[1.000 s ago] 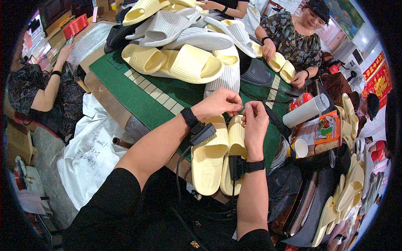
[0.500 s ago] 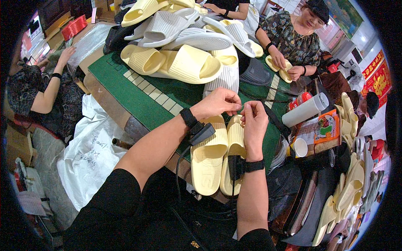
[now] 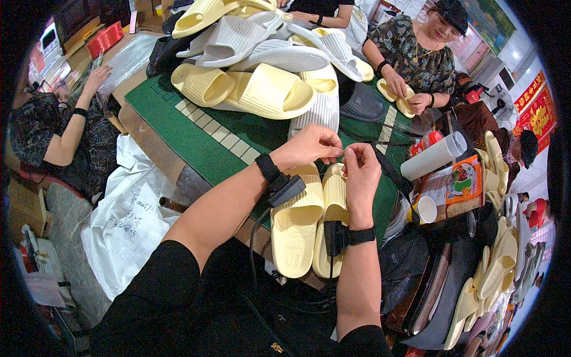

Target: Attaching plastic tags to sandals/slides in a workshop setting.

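A pair of pale yellow slide sandals stands in front of me, a left sandal and a right sandal, at the near edge of the green table mat. Above their far ends, my left hand and my right hand almost meet. Both are closed, thumb against fingers in a pinch. Whatever sits between the fingertips is too small to make out. Black bands with small box-like devices and cables circle both wrists; the right device hangs over the right sandal.
A heap of yellow and grey slides fills the far side. Across the table a co-worker handles a yellow slide. A white tumbler, paper cup and orange package stand at right. Another person sits at left beside white sheeting.
My hands stay almost still in the same pinch. At the left, the other person's hand and arm have shifted slightly. The sandals have not moved.
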Motion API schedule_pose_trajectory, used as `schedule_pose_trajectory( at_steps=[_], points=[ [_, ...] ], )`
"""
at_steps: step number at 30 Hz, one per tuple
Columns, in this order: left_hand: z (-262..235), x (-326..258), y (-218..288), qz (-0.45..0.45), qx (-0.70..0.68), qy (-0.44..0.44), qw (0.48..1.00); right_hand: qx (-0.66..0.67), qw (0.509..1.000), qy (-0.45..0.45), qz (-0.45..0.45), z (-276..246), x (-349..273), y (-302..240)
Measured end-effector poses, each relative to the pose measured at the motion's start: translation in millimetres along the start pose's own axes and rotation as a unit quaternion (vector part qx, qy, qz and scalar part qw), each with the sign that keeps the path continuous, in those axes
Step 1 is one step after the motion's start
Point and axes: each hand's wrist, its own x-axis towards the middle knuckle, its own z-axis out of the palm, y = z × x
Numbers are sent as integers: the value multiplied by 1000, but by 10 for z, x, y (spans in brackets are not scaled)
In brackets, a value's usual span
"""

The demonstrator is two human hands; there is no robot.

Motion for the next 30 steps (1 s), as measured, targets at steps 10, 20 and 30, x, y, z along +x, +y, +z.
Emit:
schedule_pose_trajectory(
  at_steps=[10,20,30],
  points=[
    [-4,-21,13,0,4,-1,1000,-4,1000,11,4,1,-7,-6],
    [-18,-2,-35,6,6,-6,1000,20,999,-28,24,5,4,32],
    [1,-15,14,-2,-2,-3,1000,37,999,23,33,-16,0,9]
  ],
)
